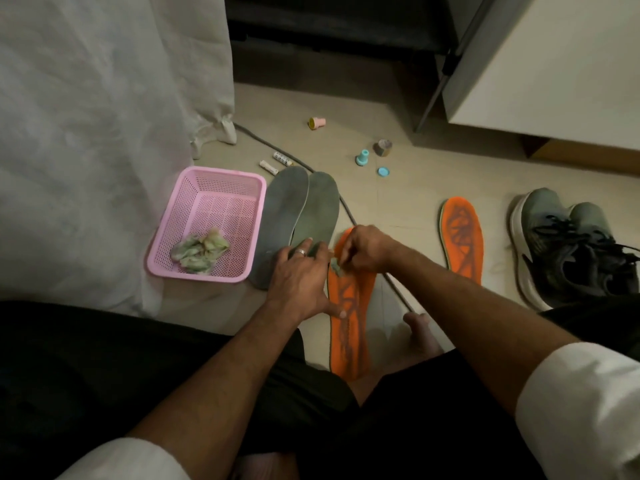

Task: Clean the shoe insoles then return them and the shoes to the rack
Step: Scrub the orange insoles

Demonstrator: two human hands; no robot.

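Observation:
An orange insole (349,317) lies on the floor in front of me, its toe end under my hands. My left hand (301,271) presses flat on its left edge, thumb on the orange surface. My right hand (363,251) is shut on a small greyish wipe (335,264) touching the insole. A second orange insole (462,237) lies to the right. Two grey insoles (298,216) overlap at the left. A pair of dark grey shoes (568,247) stands at the far right.
A pink mesh basket (207,188) holding crumpled used wipes (199,251) sits left of the grey insoles. A cable (346,209), small tubes (273,162) and pink and blue caps (363,157) lie on the floor. White cloth hangs left; a white cabinet stands top right.

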